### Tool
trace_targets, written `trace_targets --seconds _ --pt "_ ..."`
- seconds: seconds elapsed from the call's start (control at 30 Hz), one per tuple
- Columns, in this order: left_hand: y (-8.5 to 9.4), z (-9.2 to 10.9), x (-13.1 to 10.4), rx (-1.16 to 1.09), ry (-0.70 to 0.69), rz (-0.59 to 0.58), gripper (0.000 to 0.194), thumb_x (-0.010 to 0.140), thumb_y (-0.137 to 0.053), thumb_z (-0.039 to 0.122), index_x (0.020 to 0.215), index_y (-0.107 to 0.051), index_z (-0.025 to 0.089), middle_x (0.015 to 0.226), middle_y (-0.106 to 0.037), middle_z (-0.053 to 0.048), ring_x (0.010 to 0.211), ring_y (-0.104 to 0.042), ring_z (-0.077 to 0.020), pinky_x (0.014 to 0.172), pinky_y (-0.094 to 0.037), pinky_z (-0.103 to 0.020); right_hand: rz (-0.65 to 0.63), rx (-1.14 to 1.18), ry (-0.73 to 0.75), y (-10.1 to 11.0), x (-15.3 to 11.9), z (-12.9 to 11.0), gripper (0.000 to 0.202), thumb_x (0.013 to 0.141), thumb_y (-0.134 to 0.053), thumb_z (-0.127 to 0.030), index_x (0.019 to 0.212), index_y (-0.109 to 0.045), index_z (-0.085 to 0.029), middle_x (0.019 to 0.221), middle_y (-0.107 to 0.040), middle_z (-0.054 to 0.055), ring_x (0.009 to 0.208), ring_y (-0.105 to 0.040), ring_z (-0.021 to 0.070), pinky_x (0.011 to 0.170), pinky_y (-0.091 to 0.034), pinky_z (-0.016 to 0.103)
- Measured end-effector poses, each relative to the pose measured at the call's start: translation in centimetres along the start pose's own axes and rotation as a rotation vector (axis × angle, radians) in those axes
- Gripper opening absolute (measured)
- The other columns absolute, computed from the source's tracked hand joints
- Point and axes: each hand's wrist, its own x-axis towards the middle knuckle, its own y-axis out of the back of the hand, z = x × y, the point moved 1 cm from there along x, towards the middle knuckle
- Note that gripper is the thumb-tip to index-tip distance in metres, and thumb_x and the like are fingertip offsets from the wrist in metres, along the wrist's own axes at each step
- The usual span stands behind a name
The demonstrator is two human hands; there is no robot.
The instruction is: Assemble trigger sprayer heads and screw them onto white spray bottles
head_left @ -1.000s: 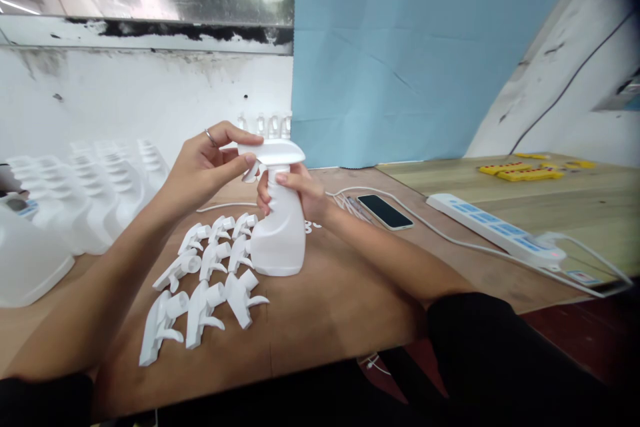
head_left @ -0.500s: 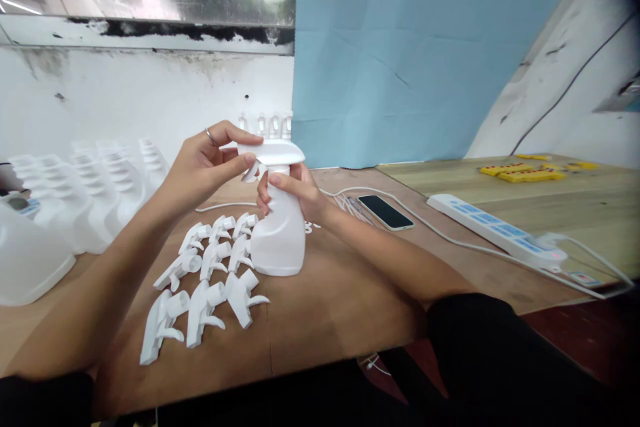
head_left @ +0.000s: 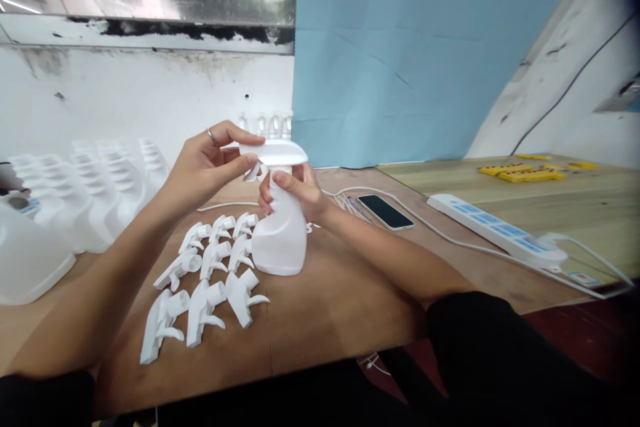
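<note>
A white plastic bottle (head_left: 281,240) stands nearly upright over the brown table, with a white trigger spray head (head_left: 276,152) on its neck. My left hand (head_left: 215,157) is closed on the nozzle end of the spray head, thumb at the side and fingers on top. My right hand (head_left: 300,190) wraps round the bottle's neck, just below the head. Whether the head is fully seated on the neck is hidden by my fingers. Several loose spray heads (head_left: 205,307) lie in rows on the table, left of the bottle.
Several white bottles (head_left: 90,200) stand packed at the left. More spray heads (head_left: 274,125) stand upright at the back. To the right are a phone (head_left: 385,211), a power strip (head_left: 500,230) with a white cable (head_left: 450,237), and yellow pieces (head_left: 530,173).
The bottle, its spray head and both hands have shifted very slightly to the right. My grip looks the same, and the loose spray heads have stayed put.
</note>
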Motion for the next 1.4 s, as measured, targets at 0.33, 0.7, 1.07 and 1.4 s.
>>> trace_targets --seconds 0.33,0.7,1.07,1.4 --pt "0.0 0.3 -0.1 -0.005 -0.010 -0.024 0.021 0.080 -0.075 0.026 0.099 -0.069 0.018 0.096 -0.067 -0.004 0.075 -0.064 -0.0138 0.070 -0.056 -0.028 -0.097 0.082 -0.022 0.4 -0.1 -0.2 0.030 0.089 -0.062 -0.043 0.096 -0.050 -0.017 0.065 -0.057 -0.003 0.053 -0.058 0.0136 0.054 -0.046 0.029" --pt "-0.1 -0.3 0.2 -0.004 -0.031 -0.026 0.030 0.080 -0.077 0.039 0.099 -0.068 0.018 0.105 -0.068 -0.007 0.091 -0.066 -0.0191 0.082 -0.056 -0.032 -0.109 0.069 -0.039 0.3 0.2 -0.1 0.031 0.090 -0.062 -0.045 0.094 -0.050 -0.017 0.063 -0.054 -0.005 0.051 -0.055 0.0111 0.052 -0.043 0.026" --pt "-0.8 -1.2 0.2 -0.097 -0.091 0.037 0.021 0.082 -0.077 0.032 0.097 -0.069 0.020 0.102 -0.068 -0.005 0.084 -0.064 -0.0161 0.074 -0.054 -0.029 -0.175 0.093 -0.107 0.6 0.7 0.0 0.032 0.091 -0.060 -0.046 0.091 -0.053 -0.015 0.060 -0.055 -0.005 0.049 -0.055 0.0102 0.050 -0.042 0.025" --pt "-1.1 -0.3 0.0 -0.086 -0.054 0.119 0.024 0.076 -0.081 0.033 0.091 -0.071 0.018 0.087 -0.068 -0.004 0.069 -0.060 -0.0121 0.064 -0.051 -0.026 -0.146 0.102 -0.120 0.3 0.7 0.0 0.035 0.087 -0.065 -0.049 0.086 -0.049 -0.017 0.057 -0.053 -0.006 0.047 -0.054 0.0099 0.049 -0.042 0.024"
